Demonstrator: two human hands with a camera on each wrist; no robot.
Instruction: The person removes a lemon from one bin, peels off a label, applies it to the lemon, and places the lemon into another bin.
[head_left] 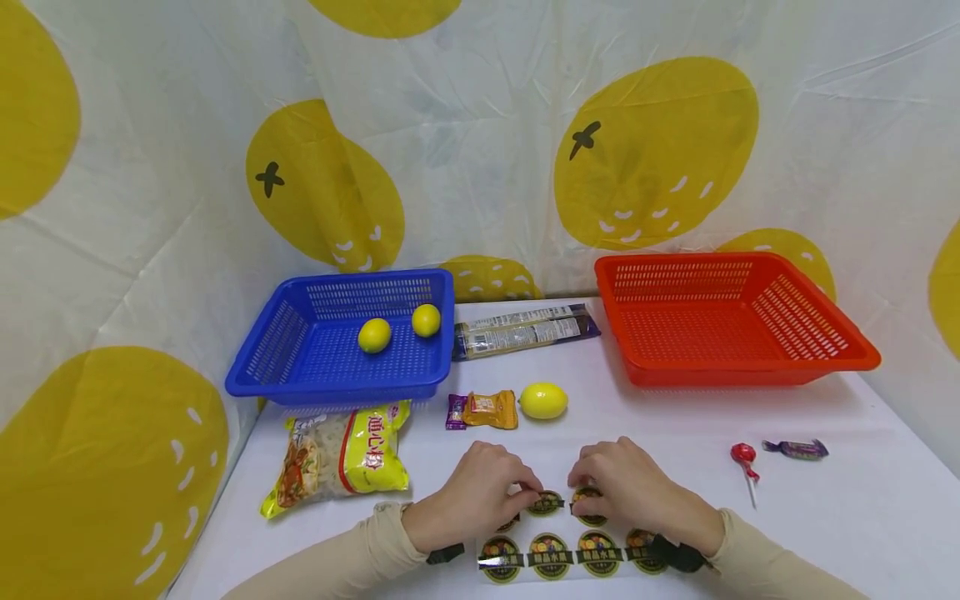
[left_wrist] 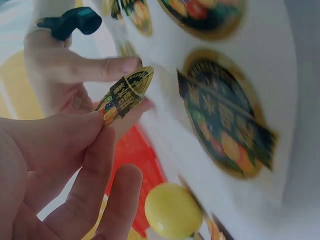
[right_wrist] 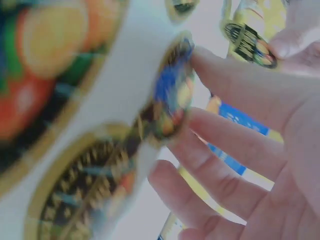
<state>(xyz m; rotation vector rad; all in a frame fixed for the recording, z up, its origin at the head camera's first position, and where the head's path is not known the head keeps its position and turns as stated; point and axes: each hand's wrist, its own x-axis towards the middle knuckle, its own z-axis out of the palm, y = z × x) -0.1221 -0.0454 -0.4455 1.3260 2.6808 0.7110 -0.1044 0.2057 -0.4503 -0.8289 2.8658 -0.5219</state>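
In the head view my left hand (head_left: 480,483) pinches a round black-and-gold fruit sticker (left_wrist: 125,95) between thumb and fingertips, above the sheet. The right hand (head_left: 626,487) is close beside it, thumb and index fingertips at the edge of another sticker (right_wrist: 172,92), which is blurred; whether it is free of the sheet is hard to see. Under both hands lies the white sticker sheet (head_left: 527,548) with several round fruit stickers (head_left: 551,556). A yellow lemon (head_left: 543,401) rests just beyond the fingers.
At the back left, a blue basket (head_left: 337,387) holds two lemons (head_left: 374,336). A red basket (head_left: 750,367) stands back right, with long dark packets (head_left: 525,329) between. Wrapped snacks (head_left: 490,409) and a yellow food bag (head_left: 341,454) lie left; a lollipop (head_left: 743,454) and purple candy (head_left: 801,450) right.
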